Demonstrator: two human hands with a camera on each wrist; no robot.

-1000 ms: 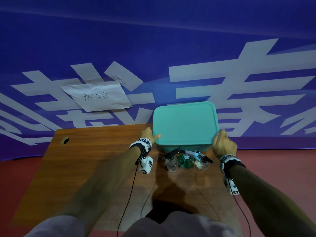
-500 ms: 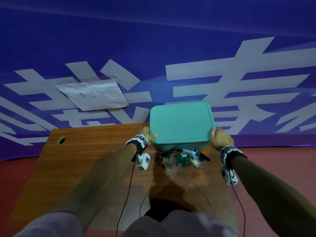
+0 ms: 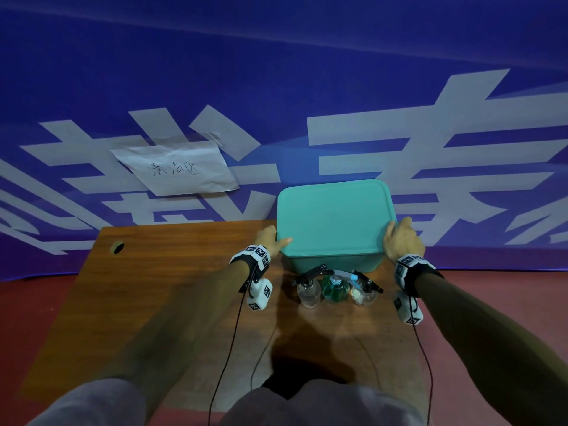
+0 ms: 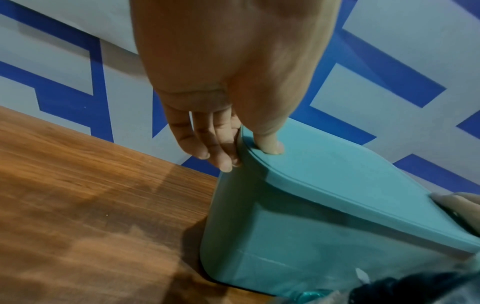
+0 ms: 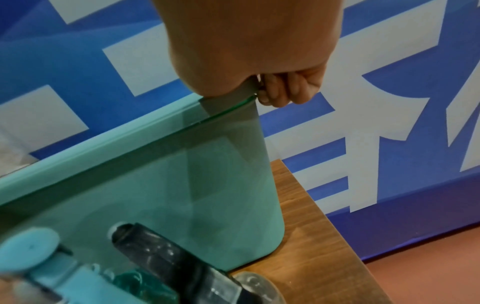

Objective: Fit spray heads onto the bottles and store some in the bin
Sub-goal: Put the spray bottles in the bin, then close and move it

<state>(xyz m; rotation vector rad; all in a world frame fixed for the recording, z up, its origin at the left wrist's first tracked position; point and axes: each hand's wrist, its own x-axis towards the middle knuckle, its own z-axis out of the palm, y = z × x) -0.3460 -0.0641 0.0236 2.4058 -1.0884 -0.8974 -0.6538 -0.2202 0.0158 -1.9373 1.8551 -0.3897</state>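
A teal bin (image 3: 332, 264) with its lid (image 3: 333, 216) on stands at the back right of the wooden table (image 3: 169, 287). My left hand (image 3: 272, 241) holds the lid's left edge, thumb on top (image 4: 270, 147) and fingers (image 4: 207, 148) down the side. My right hand (image 3: 401, 241) grips the right edge, fingers (image 5: 283, 90) curled under the rim. Three bottles with spray heads stand in front of the bin: a clear one (image 3: 308, 292), a green one (image 3: 334, 289) and another clear one (image 3: 364, 295). What is inside the bin is hidden.
The bin sits close to the table's right edge (image 5: 311, 205), with red floor (image 3: 491, 287) beyond. A blue banner wall (image 3: 307, 72) with a taped paper note (image 3: 175, 170) rises right behind the table. A cable hole (image 3: 116, 247) is at the table's back left.
My right hand has slid slightly farther back along the lid's right edge. The left hand, the bin and the bottles keep their places.
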